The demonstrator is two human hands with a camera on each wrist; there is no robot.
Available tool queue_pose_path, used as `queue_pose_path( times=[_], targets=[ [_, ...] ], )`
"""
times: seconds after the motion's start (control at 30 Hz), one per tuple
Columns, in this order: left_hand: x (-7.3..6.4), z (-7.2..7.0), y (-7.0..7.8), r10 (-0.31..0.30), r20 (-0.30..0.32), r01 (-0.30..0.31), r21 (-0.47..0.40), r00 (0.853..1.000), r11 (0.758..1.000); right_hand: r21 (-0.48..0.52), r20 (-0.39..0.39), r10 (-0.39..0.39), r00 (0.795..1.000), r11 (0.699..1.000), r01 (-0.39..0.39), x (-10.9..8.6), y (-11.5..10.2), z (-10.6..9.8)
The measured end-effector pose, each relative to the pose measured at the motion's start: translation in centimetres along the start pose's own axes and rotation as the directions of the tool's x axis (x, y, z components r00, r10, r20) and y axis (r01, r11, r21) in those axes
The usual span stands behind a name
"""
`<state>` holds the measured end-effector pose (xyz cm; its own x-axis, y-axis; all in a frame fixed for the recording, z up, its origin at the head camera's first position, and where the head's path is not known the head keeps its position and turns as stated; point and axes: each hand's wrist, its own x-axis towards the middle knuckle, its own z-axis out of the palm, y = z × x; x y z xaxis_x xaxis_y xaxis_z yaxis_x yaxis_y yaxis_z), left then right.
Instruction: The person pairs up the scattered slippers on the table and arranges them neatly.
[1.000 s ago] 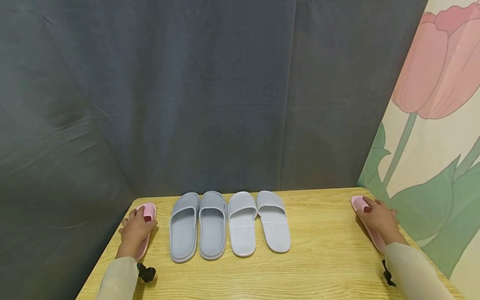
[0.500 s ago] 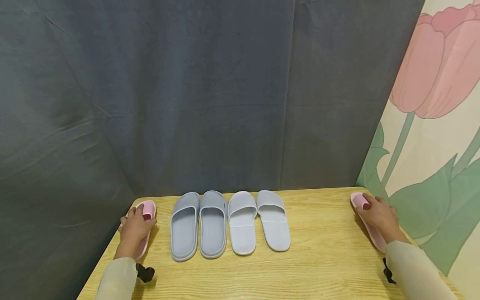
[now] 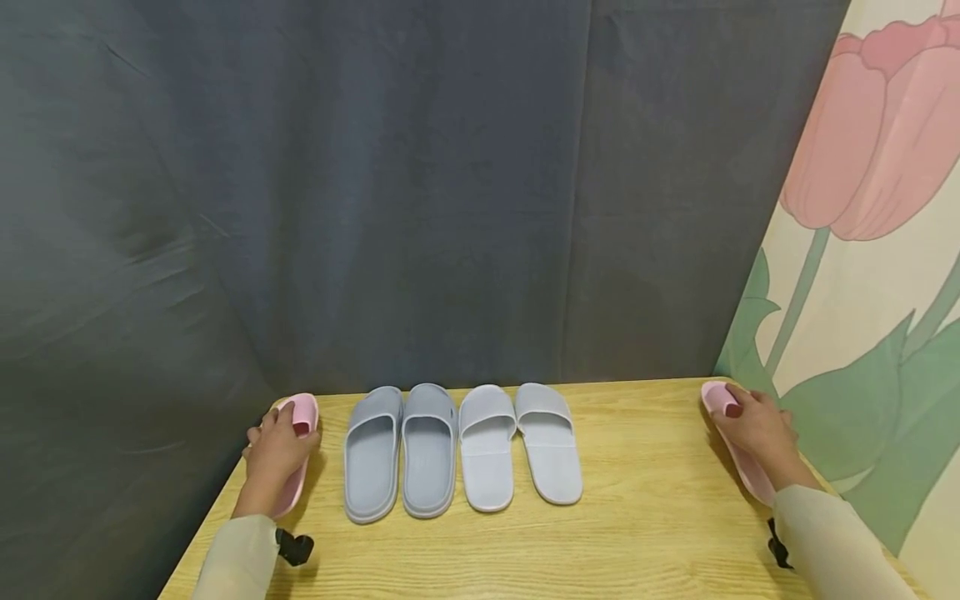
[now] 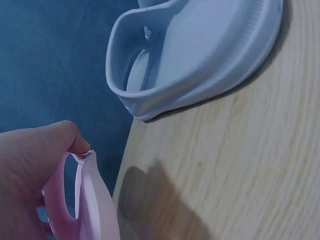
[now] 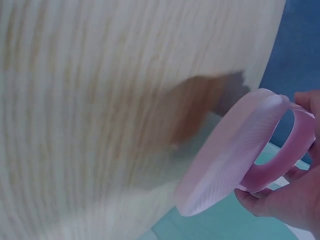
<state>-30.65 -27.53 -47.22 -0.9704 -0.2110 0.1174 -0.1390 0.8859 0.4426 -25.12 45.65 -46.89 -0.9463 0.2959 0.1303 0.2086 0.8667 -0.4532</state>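
Near the left edge of the table, my left hand [image 3: 274,454] grips a pink slipper [image 3: 305,408] by its strap. The left wrist view shows that pink slipper [image 4: 95,205] held off the wood, its shadow beside it. Over by the right edge, my right hand [image 3: 759,429] pinches the other pink slipper [image 3: 752,477] at the strap; in the right wrist view the slipper [image 5: 225,155] is tilted above the table. Between the hands stand two blue-grey slippers [image 3: 429,467] and two pale grey slippers [image 3: 487,471] side by side, toes toward the curtain.
The wooden table [image 3: 637,525] ends at a dark grey curtain [image 3: 450,200] at the back and on the left. A wall painted with a tulip [image 3: 847,150] borders it on the right.
The left hand has shifted slightly forward and right with its pink slipper. The right hand's slipper has moved slightly forward. The grey slippers have stayed in place.
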Motion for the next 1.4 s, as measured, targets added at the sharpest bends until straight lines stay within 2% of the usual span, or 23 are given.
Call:
queue_pose_path(
  times=[0.3, 0.6, 0.83, 1.17, 1.4],
  targets=[
    [-0.5, -0.5, 0.5, -0.004, -0.009, 0.004, -0.001, 1.000, 1.000, 0.002, -0.068, -0.053, 0.996, 0.999, 0.053, 0.0, -1.2, -0.2],
    [-0.7, -1.0, 1.2, 0.014, -0.022, -0.014, 0.002, 1.000, 1.000, 0.049, -0.047, -0.033, 0.998, 0.998, 0.035, -0.5, -2.1, -0.6],
    [-1.0, -1.5, 1.9, 0.013, -0.013, -0.013, -0.009, 1.000, 1.000, -0.001, -0.070, -0.042, 0.997, 0.999, 0.042, -0.5, -2.8, -0.8],
    [-1.3, -2.0, 3.0, 0.040, -0.028, -0.040, 0.001, 0.999, 0.999, 0.018, -0.077, -0.047, 0.996, 0.999, 0.049, -0.9, -3.5, -0.9],
    [-1.9, -2.3, 3.6, 0.045, -0.019, -0.045, -0.001, 0.999, 0.999, -0.015, -0.087, -0.065, 0.994, 0.998, 0.064, -1.1, -4.1, -1.0]
  ],
)
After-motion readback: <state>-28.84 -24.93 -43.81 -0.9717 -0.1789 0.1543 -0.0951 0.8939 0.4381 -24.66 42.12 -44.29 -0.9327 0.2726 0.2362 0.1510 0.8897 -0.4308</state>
